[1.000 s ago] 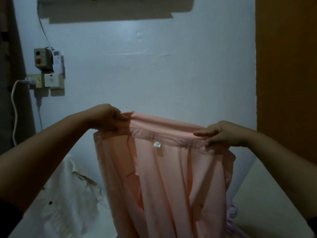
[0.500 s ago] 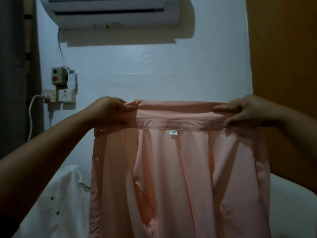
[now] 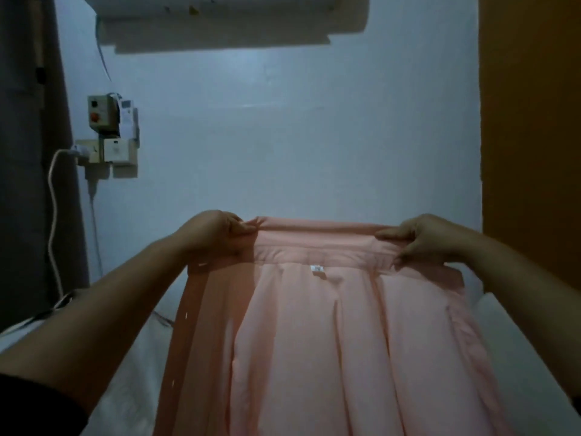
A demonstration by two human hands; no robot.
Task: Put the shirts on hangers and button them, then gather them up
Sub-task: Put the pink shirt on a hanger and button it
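Presently noted:
Left hand (image 3: 217, 234): pinching collar end of pink shirt (image 3: 330, 341).
Right hand (image 3: 424, 240): gripping opposite collar end.
Shirt: hanging spread, unbuttoned.

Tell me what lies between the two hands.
In the head view, the pink shirt's collar stretches between the left hand and the right hand, a small white label just below it.

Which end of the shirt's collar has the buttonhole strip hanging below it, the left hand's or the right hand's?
The left hand's. Below it the pink shirt shows a darker strip with small light slits; the right hand's end shows none.
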